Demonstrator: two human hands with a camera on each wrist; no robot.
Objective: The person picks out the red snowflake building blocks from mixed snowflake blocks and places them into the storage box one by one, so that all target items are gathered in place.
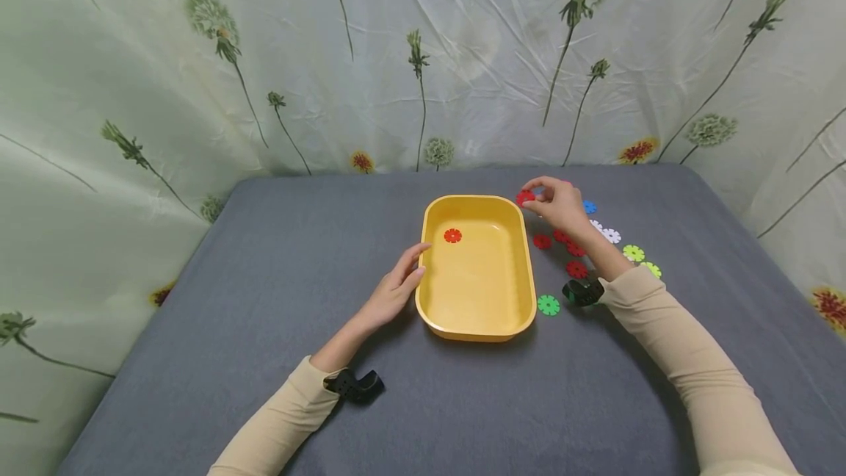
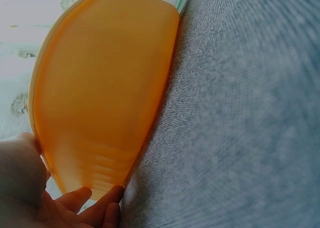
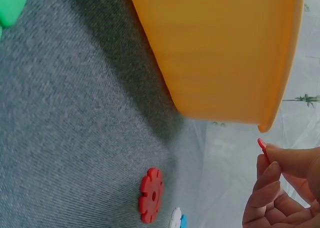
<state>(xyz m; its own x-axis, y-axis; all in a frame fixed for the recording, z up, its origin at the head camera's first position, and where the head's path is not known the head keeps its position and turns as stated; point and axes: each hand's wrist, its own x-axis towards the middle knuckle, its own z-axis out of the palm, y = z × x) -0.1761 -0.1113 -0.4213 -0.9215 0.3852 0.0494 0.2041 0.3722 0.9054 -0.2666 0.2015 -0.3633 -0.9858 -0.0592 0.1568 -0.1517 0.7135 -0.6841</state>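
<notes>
A deep yellow plastic tray (image 1: 476, 278) stands on the grey cloth; one red notched disc (image 1: 452, 236) lies inside it. My left hand (image 1: 395, 286) holds the tray's left side, with thumb and forefinger at the rim and the other fingers (image 2: 102, 208) against the outer wall. Beyond the tray's far right corner, my right hand (image 1: 558, 203) pinches a red notched disc (image 1: 525, 198) between thumb and forefinger. In the right wrist view this disc (image 3: 263, 145) shows edge-on, raised near the rim. Below that hand lies another red disc (image 3: 151, 195).
Right of the tray lie several loose discs: red (image 1: 576, 269), white (image 1: 611, 236), yellow-green (image 1: 633, 253) and blue (image 1: 590, 206). A green disc (image 1: 548, 305) sits by the tray's near right corner. A flower-printed curtain (image 1: 463, 94) hangs behind the cloth-covered table (image 1: 297, 263).
</notes>
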